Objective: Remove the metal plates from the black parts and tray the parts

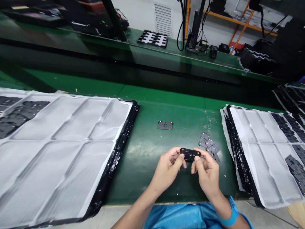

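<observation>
A small black plastic plate [190, 154] with cut-outs and two yellow spots is held level above the green table. My left hand [170, 167] pinches its left end between thumb and fingers. At its right end, my right hand [206, 170] grips it the same way; a blue band [232, 213] circles that wrist. Just behind my right hand, several similar dark grey plates [209, 144] lie overlapping in a loose pile. Another single grey plate [165, 125] lies flat on the table, farther off and to the left.
To the left is a stack of black trays lined with white sheet [71, 136], with dark plates [22, 114] in its far-left compartments. A similar tray stack [259, 152] stands at the right, partly filled. Beyond the green table [143, 178], a raised shelf carries a black-and-white tray [153, 38].
</observation>
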Motion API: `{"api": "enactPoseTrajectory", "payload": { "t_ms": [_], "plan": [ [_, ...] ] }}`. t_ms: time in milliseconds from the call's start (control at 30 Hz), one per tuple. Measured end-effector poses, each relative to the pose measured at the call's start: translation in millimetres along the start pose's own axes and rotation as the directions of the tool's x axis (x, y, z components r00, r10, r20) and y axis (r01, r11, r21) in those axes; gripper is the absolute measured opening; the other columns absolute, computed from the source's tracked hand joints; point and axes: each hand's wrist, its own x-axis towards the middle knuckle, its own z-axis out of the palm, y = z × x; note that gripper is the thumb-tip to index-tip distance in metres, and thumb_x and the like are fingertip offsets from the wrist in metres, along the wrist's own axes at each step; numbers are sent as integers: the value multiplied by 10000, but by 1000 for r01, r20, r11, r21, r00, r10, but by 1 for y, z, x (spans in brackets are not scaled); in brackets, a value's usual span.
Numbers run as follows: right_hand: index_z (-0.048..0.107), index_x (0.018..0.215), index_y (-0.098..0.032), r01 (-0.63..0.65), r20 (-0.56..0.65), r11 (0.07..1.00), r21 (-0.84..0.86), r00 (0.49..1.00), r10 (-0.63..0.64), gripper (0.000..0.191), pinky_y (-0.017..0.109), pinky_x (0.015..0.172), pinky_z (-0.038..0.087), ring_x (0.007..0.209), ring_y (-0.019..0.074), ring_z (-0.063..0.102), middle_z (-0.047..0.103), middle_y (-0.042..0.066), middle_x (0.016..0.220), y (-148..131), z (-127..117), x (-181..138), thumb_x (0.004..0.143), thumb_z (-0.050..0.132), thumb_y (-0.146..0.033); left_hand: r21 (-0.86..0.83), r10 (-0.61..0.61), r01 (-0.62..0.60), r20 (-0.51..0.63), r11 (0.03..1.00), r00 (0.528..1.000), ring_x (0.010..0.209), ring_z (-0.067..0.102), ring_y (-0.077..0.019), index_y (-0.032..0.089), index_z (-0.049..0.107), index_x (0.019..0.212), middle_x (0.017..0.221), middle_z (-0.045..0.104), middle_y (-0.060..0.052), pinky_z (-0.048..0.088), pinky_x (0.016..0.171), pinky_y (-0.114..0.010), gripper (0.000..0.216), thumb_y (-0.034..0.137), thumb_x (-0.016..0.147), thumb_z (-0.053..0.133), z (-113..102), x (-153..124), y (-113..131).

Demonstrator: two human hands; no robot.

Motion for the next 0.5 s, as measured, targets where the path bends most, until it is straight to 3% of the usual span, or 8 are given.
{"api": "enactPoseTrajectory", "payload": {
  "t_ms": [133,333,500],
  "plan": [
    [699,1148,-147,-6,-33,1000,4,999,6,277,206,476,456,431,108,557,574,-60,523,1,0,-2,1041,588,-378,-68,-52,55,42,996,998,417,453,-96,181,595,857,498,593,53,369,481,-204,251,418,942,595,3,-4,0],
    [713,981,-162,-30,-102,999,44,994,34,315,181,396,365,373,83,476,490,-79,515,0,5,-2,1023,617,-459,-81,-26,31,64,996,998,422,471,-96,187,574,840,502,609,40,375,478,-200,308,467,966,586,2,-11,2],
    [715,977,-158,-56,-98,995,78,993,63,352,183,390,379,396,69,477,578,-28,644,-6,5,-1,1007,635,-499,-81,17,-12,55,997,998,426,491,-99,185,589,840,511,618,35,390,484,-203,322,470,988,585,2,-12,4]
  ]
}}
